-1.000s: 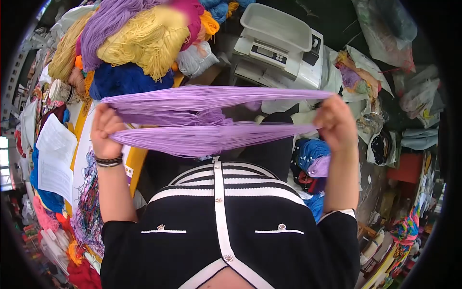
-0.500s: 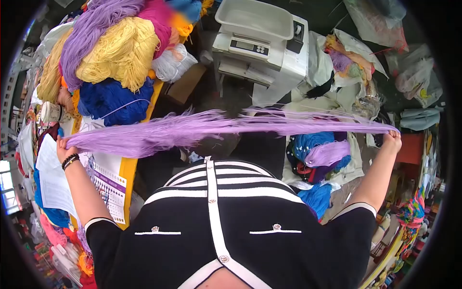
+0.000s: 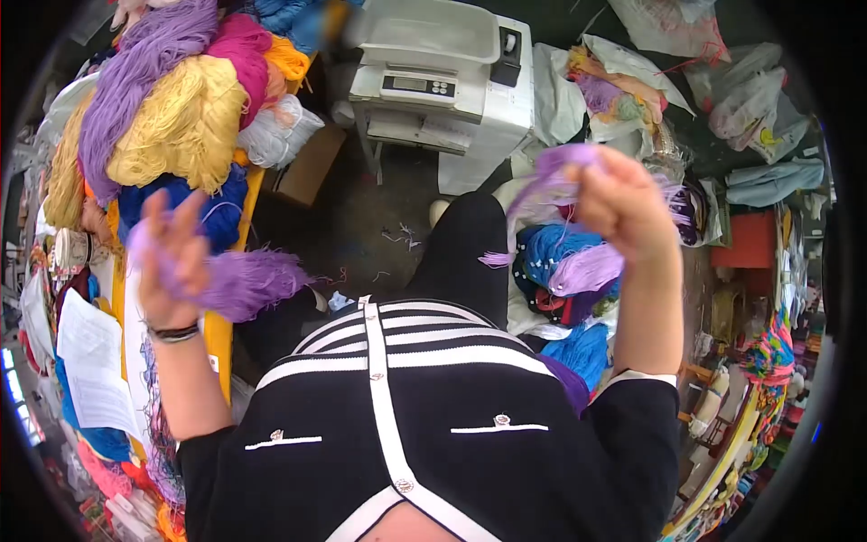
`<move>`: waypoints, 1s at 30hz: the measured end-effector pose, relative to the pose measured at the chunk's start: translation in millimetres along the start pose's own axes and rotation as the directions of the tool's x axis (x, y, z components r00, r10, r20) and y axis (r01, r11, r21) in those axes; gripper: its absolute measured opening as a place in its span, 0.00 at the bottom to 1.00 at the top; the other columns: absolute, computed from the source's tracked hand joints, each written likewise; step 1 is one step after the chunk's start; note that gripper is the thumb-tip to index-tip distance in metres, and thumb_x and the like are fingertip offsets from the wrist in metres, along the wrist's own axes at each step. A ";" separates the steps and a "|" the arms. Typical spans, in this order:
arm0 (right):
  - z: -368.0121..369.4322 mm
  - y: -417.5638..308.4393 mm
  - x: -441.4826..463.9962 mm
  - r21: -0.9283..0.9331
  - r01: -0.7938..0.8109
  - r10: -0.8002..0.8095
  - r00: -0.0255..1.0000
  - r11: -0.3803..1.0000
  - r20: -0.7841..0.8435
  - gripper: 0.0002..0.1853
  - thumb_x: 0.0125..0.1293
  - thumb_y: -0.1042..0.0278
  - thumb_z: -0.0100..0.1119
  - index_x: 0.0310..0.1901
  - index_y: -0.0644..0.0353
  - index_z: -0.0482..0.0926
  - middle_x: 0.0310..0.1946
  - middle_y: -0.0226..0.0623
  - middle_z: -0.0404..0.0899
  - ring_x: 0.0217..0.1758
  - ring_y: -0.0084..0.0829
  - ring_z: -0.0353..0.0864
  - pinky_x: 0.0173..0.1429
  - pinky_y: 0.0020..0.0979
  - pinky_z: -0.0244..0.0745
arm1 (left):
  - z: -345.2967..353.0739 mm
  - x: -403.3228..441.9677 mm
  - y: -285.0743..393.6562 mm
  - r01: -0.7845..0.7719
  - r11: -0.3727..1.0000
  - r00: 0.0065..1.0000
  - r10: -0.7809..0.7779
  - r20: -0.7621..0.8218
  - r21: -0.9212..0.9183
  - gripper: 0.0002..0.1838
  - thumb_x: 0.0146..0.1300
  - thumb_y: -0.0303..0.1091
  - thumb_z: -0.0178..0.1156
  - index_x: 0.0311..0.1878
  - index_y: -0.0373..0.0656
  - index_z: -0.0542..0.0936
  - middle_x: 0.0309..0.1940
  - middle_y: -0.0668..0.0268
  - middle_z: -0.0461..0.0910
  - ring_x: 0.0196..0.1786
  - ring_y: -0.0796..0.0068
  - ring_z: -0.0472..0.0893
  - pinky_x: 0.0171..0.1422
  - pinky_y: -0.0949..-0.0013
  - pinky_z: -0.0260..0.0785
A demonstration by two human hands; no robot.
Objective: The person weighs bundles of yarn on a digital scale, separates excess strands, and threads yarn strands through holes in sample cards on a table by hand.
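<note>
My left hand (image 3: 176, 266) is raised at the left, blurred, its fingers partly spread. A thick bundle of purple yarn (image 3: 248, 285) lies across it, caught at the fingers, with the frayed end pointing to the middle. My right hand (image 3: 623, 199) is raised at the right with its fingers closed on a thinner lock of purple yarn (image 3: 542, 176). That lock bends over and hangs down to a loose tip; more strands show behind the wrist. The two bundles are apart from each other.
A scale with a white tray (image 3: 424, 41) stands ahead on a white stand. Heaped yarn (image 3: 176, 117) covers the yellow-edged table at the left, near printed sheets (image 3: 90, 361). Blue and purple yarn (image 3: 569, 257) lies below my right hand. Plastic bags (image 3: 750, 108) sit at the far right.
The purple yarn, stretched in one long span between my hands, is now in two separate parts. Both hands have come inward and up, the right one most. The view has shifted slightly.
</note>
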State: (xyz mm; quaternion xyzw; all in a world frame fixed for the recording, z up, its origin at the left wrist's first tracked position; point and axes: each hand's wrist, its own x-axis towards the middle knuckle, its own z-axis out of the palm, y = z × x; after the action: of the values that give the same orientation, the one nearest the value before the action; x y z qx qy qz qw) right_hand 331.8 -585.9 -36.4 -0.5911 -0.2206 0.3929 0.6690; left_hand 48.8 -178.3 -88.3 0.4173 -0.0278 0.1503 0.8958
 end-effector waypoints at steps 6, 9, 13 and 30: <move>123.2 21.7 33.9 -0.141 -0.223 0.259 0.902 0.965 0.346 0.08 0.64 0.65 0.62 0.37 0.60 0.78 0.26 0.25 0.77 0.26 0.13 0.71 0.29 0.18 0.64 | 83.5 48.6 -118.3 0.126 0.981 0.957 -0.159 0.244 0.145 0.50 0.52 0.18 0.62 0.76 0.44 0.47 0.66 0.53 0.67 0.25 0.87 0.69 0.31 0.83 0.63; 129.7 22.6 29.7 -0.133 -0.238 0.272 0.876 0.962 0.399 0.09 0.68 0.63 0.58 0.35 0.60 0.77 0.22 0.23 0.72 0.24 0.13 0.65 0.28 0.19 0.60 | 86.1 51.9 -130.7 0.078 0.848 0.930 -0.251 0.268 0.525 0.45 0.58 0.21 0.60 0.76 0.40 0.47 0.34 0.70 0.78 0.32 0.89 0.70 0.38 0.82 0.64; 107.7 30.6 30.9 -0.232 -0.331 0.390 0.871 0.915 0.298 0.10 0.67 0.63 0.59 0.36 0.60 0.76 0.22 0.24 0.72 0.24 0.14 0.65 0.29 0.19 0.59 | 82.9 41.3 -108.4 0.163 0.912 0.969 -0.220 0.113 0.377 0.40 0.63 0.26 0.57 0.75 0.40 0.50 0.29 0.72 0.74 0.34 0.88 0.71 0.39 0.80 0.64; 79.0 -170.3 85.8 -0.528 0.785 -0.620 0.598 0.325 0.508 0.10 0.66 0.59 0.58 0.31 0.56 0.75 0.17 0.27 0.69 0.20 0.17 0.66 0.25 0.22 0.62 | -22.8 2.0 -122.5 0.310 0.909 0.781 -0.411 -0.469 -0.280 0.22 0.74 0.44 0.43 0.59 0.37 0.73 0.48 0.61 0.81 0.38 0.75 0.79 0.43 0.72 0.73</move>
State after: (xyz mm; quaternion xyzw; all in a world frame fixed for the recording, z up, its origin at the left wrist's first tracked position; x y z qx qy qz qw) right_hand 367.8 -468.4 129.4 -0.5964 -0.6581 0.0042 0.4596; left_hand 84.8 -234.9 -193.4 0.2725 0.2809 0.0787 0.9169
